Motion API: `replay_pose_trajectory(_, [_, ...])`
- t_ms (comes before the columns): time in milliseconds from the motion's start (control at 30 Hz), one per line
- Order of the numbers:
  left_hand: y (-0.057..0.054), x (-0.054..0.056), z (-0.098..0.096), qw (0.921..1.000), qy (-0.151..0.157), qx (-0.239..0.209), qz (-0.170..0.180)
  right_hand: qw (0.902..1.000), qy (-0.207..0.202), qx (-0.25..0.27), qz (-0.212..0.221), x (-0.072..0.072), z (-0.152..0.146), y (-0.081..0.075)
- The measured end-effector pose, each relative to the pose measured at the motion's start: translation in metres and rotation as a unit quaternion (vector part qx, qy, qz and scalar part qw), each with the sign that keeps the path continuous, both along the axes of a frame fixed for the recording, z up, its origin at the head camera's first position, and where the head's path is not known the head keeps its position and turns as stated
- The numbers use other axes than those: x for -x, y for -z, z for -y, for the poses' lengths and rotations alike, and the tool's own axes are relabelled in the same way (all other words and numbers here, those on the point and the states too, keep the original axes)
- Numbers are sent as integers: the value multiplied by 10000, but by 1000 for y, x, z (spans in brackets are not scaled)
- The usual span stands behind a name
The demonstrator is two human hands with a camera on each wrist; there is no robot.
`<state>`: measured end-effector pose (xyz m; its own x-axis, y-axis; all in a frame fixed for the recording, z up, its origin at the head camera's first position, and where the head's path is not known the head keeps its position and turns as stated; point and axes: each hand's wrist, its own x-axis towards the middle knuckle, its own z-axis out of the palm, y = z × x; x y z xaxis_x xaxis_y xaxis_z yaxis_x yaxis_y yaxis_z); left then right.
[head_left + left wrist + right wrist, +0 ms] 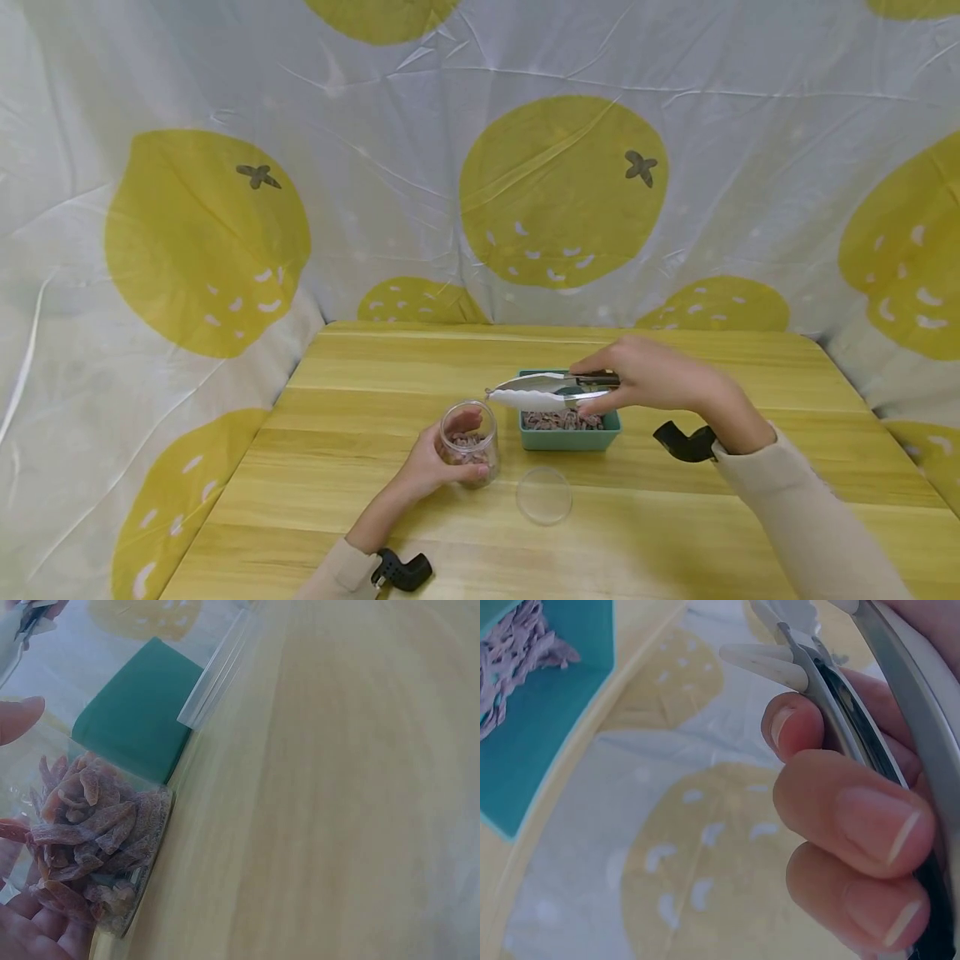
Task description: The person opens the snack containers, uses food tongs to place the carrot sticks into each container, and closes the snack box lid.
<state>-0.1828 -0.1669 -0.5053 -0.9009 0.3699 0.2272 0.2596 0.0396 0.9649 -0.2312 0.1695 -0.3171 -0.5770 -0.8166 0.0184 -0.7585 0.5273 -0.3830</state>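
Observation:
My left hand grips a clear jar from its left side, fingers behind and thumb across the front. Brownish, dusted dried strips fill the jar's lower part. In my right hand is a pair of metal tongs with white scalloped ends, held sideways above a green rectangular container. The tong tips point left, just above and beside the jar's open rim, with a small dark bit at the very end. More of the same strips lie in the container.
A clear round lid lies flat on the wooden table, in front of the green container. Behind the table and along its left side hangs a white curtain printed with yellow fruit.

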Motion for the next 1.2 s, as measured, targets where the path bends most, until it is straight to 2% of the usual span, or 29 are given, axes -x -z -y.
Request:
replay_pose_trajectory(333, [0, -2, 1, 9996, -154, 254, 20, 9984, -513, -250, -27, 1, 32, 6])
replay_pose_trajectory(667, [-1, -2, 0, 9993, -182, 312, 100, 9978, -508, -416, -82, 0, 45, 4])
replay_pose_trajectory(933, [-3, -3, 0, 9989, -225, 309, 269, 9986, -270, -460, -49, -1, 45, 3])
replay_pose_trajectory(1100, [-2, -2, 1, 9995, -163, 264, 104, 9993, 3, -320, 196, 2, 35, 2])
replay_pose_trajectory(1200, [0, -1, 0, 9999, -74, 106, 14, 9995, 138, -199, 190, 4, 24, 1])
